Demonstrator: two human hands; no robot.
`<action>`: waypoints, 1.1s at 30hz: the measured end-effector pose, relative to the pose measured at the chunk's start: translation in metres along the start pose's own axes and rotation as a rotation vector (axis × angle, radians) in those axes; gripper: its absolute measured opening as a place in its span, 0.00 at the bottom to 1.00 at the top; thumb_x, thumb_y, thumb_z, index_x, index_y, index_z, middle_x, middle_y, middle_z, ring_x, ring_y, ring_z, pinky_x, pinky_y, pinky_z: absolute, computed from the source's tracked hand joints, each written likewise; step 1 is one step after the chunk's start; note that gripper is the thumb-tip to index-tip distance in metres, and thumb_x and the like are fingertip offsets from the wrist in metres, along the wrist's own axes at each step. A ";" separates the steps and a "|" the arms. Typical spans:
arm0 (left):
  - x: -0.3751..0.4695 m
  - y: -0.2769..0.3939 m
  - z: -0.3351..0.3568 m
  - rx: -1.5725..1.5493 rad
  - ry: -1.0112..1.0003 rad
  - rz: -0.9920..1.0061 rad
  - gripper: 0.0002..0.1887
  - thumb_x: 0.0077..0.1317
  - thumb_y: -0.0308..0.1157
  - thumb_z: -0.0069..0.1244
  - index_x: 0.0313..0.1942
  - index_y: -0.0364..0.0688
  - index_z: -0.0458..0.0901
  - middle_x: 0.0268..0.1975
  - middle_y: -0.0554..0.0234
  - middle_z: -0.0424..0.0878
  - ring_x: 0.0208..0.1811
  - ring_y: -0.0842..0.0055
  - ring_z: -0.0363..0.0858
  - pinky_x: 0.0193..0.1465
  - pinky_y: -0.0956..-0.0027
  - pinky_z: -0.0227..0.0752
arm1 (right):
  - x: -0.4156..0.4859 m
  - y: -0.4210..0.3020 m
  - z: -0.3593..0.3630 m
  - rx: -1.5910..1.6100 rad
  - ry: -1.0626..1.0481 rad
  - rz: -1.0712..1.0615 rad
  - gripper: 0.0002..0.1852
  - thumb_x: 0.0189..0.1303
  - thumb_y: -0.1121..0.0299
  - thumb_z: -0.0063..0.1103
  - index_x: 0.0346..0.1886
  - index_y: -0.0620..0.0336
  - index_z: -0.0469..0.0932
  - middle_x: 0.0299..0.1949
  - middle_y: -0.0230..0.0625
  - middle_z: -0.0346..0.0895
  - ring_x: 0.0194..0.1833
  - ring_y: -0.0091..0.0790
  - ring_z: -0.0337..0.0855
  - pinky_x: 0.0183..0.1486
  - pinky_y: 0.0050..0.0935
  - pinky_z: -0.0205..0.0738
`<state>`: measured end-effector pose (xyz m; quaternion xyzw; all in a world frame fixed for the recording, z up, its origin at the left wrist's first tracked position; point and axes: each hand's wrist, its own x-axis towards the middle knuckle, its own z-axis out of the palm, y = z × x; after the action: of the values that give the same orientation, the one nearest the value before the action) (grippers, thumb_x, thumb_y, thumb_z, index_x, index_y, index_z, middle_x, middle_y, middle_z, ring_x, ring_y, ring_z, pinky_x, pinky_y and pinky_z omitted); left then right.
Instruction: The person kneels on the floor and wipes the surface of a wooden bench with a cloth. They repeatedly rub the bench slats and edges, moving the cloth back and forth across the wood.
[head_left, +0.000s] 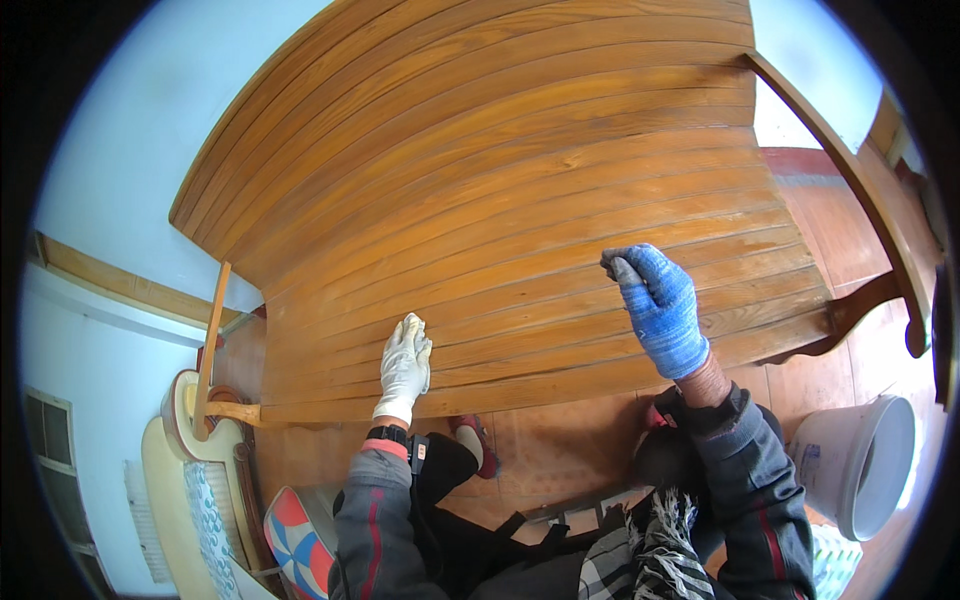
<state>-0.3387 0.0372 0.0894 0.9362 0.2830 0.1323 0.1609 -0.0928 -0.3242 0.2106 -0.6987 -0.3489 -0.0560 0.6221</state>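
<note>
A slatted wooden bench with a high curved back and armrests fills the space before me. My left hand, in a white glove, lies palm down near the front edge of its seat, fingers together; whether something thin is under the fingers I cannot tell. My right hand, in a blue knit glove with dark fingertips, is over the right part of the seat with its fingers curled. Its fingertips are turned away, so anything pinched in them is hidden. A dark band is on my left wrist.
A white plastic bucket stands on the tiled floor at the right. The bench's armrests rise at both ends. At the lower left are a cream sofa and a red, white and blue patterned seat. Pale walls stand behind the bench.
</note>
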 end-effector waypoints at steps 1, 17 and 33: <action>0.000 -0.004 -0.002 0.048 0.040 0.080 0.28 0.69 0.27 0.56 0.70 0.41 0.72 0.69 0.45 0.76 0.71 0.50 0.72 0.75 0.58 0.66 | -0.001 0.000 0.003 -0.005 -0.014 -0.008 0.06 0.69 0.75 0.62 0.44 0.63 0.85 0.38 0.47 0.85 0.41 0.48 0.87 0.44 0.36 0.81; 0.033 0.013 -0.008 0.107 -0.111 0.389 0.25 0.71 0.37 0.53 0.67 0.40 0.76 0.71 0.49 0.74 0.73 0.50 0.68 0.77 0.53 0.61 | -0.027 -0.020 0.085 -0.142 -0.502 -0.273 0.09 0.68 0.66 0.62 0.47 0.56 0.84 0.40 0.41 0.84 0.41 0.48 0.85 0.46 0.41 0.82; 0.165 -0.017 0.044 0.482 -0.061 0.264 0.28 0.78 0.42 0.45 0.72 0.40 0.66 0.78 0.54 0.63 0.79 0.57 0.58 0.81 0.56 0.52 | -0.047 -0.003 0.143 -0.247 -0.919 -0.512 0.12 0.59 0.62 0.64 0.45 0.53 0.83 0.38 0.34 0.81 0.41 0.40 0.85 0.45 0.38 0.80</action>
<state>-0.1994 0.1349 0.0685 0.9799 0.1767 0.0528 -0.0765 -0.1809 -0.2145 0.1576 -0.6119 -0.7349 0.0649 0.2850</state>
